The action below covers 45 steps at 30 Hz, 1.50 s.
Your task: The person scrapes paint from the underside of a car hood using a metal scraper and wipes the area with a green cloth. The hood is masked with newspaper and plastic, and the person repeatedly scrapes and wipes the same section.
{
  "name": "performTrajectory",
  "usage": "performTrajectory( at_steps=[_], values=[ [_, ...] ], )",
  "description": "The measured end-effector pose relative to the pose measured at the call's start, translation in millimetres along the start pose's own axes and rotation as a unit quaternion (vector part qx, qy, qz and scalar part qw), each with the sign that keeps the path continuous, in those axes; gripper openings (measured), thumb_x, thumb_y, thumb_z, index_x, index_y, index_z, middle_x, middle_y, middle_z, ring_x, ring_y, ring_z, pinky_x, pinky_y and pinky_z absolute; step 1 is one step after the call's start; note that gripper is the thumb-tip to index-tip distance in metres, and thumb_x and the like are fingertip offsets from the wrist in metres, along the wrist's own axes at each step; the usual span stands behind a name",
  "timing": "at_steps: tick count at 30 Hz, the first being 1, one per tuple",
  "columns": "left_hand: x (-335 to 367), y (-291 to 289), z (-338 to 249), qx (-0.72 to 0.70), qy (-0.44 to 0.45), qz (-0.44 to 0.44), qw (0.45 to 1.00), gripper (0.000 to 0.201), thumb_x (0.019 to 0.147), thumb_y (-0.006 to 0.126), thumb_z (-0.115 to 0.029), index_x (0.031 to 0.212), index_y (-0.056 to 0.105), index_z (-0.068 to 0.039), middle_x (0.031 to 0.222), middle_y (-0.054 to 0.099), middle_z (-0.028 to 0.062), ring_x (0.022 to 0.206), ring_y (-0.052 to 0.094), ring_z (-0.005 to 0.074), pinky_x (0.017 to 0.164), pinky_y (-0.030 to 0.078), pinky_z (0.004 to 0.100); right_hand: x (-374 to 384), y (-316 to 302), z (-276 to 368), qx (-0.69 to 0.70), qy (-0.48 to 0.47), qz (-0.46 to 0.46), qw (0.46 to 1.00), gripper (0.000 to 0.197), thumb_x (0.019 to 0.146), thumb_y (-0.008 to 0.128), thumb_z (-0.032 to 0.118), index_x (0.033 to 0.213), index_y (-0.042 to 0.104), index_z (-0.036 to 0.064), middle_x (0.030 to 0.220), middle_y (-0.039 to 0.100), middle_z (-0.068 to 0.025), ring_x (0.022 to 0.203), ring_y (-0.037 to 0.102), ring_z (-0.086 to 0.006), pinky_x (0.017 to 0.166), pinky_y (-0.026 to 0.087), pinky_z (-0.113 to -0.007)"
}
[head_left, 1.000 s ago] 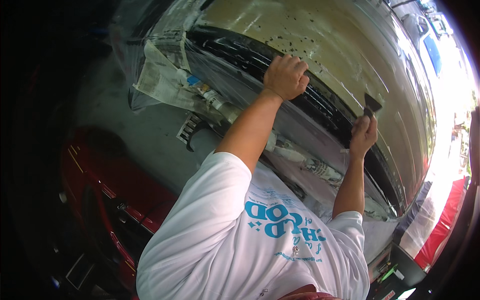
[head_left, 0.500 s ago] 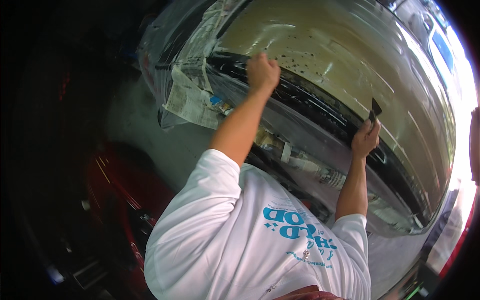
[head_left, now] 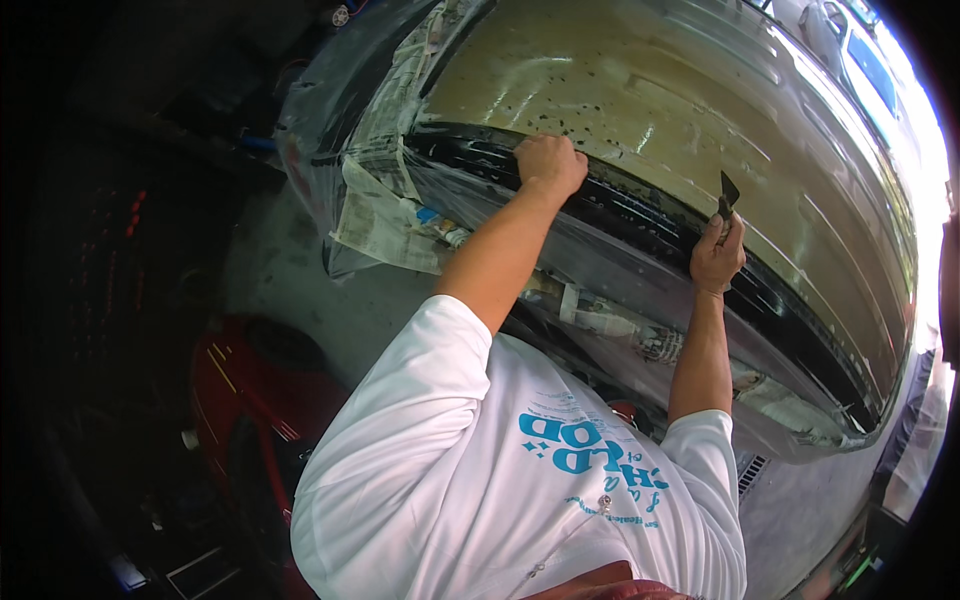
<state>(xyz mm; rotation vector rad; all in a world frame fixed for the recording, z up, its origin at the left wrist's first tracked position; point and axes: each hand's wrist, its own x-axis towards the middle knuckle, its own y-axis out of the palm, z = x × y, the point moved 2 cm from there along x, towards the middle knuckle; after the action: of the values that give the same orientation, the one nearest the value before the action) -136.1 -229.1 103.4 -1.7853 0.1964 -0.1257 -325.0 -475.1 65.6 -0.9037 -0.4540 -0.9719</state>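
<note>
In front of me is a car's tan panel (head_left: 690,130) with a glossy black strip (head_left: 640,212) along its near edge. My left hand (head_left: 552,166) is closed at the strip's far edge, knuckles up; whatever its fingers grip, if anything, is hidden. Farther right, my right hand (head_left: 717,258) holds a small scraper (head_left: 729,190) upright, its dark angled blade pointing away from me over the panel. Dark flakes and specks (head_left: 612,150) are scattered on the tan surface near my left hand and along the strip.
Newspaper (head_left: 385,215) and clear plastic sheeting (head_left: 330,130) cover the car's left corner and hang below the strip. A red vehicle (head_left: 235,390) stands on the floor at lower left. At the far right, another car (head_left: 850,45) stands in bright light.
My left hand has moved right along the black strip. My right hand, with the scraper, has shifted slightly left. The whole view has also shifted a little.
</note>
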Motion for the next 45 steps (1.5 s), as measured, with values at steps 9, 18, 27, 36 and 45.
performTrajectory(
  at_steps=[9, 18, 27, 36, 45],
  values=[
    [-22.2, -2.1, -42.5, -0.041, 0.064, 0.024, 0.997, 0.019, 0.091, 0.072, -0.021, 0.1, 0.079, -0.006, 0.104, 0.079, 0.0163, 0.102, 0.077, 0.0364, 0.092, 0.058, 0.0489, -0.9, 0.3, -0.5, -0.018, 0.036, 0.032, 0.999, 0.031, 0.104, 0.065, 0.024, 0.124, 0.064, 0.001, 0.101, 0.073, -0.0263, 0.089, 0.072, -0.0472, 0.077, 0.056, -0.048],
    [-12.2, -4.1, -55.8, -0.071, 0.061, 0.024, 0.995, 0.015, 0.096, 0.067, -0.009, 0.103, 0.08, -0.01, 0.109, 0.08, 0.0122, 0.112, 0.076, 0.0318, 0.092, 0.062, 0.0446, 0.6, -0.8, 2.9, -0.036, 0.027, 0.032, 0.998, 0.033, 0.104, 0.064, 0.027, 0.124, 0.063, 0.0003, 0.106, 0.072, -0.0278, 0.094, 0.071, -0.0492, 0.08, 0.056, -0.05],
    [-1.7, 1.3, -44.3, -0.081, 0.112, 0.027, 0.99, 0.019, 0.095, 0.062, -0.004, 0.104, 0.079, -0.004, 0.109, 0.077, 0.0209, 0.106, 0.076, 0.0388, 0.088, 0.064, 0.0461, 2.5, 1.6, -2.2, -0.033, 0.04, 0.042, 0.998, 0.033, 0.105, 0.064, 0.027, 0.124, 0.062, -0.0005, 0.107, 0.072, -0.0282, 0.096, 0.07, -0.0505, 0.081, 0.055, -0.051],
    [14.0, 21.9, -6.4, -0.346, 0.061, -0.077, 0.933, 0.012, 0.073, 0.079, -0.001, 0.081, 0.07, 0.0, 0.084, 0.074, 0.0236, 0.078, 0.075, 0.0373, 0.075, 0.062, 0.0407, 1.4, 1.9, 1.7, -0.031, 0.029, 0.038, 0.998, 0.035, 0.105, 0.064, 0.028, 0.123, 0.062, -0.002, 0.107, 0.071, -0.0283, 0.095, 0.07, -0.0499, 0.08, 0.056, -0.051],
    [7.0, -10.7, 77.0, -0.861, -0.048, -0.011, 0.507, 0.018, 0.083, 0.076, 0.007, 0.088, 0.064, -0.006, 0.083, 0.071, 0.0087, 0.071, 0.072, 0.0179, 0.064, 0.061, 0.0264, 2.3, 4.2, -2.3, -0.036, 0.045, 0.051, 0.997, 0.036, 0.105, 0.063, 0.029, 0.124, 0.062, -0.0008, 0.105, 0.072, -0.0273, 0.095, 0.07, -0.0494, 0.079, 0.055, -0.051]
  ],
)
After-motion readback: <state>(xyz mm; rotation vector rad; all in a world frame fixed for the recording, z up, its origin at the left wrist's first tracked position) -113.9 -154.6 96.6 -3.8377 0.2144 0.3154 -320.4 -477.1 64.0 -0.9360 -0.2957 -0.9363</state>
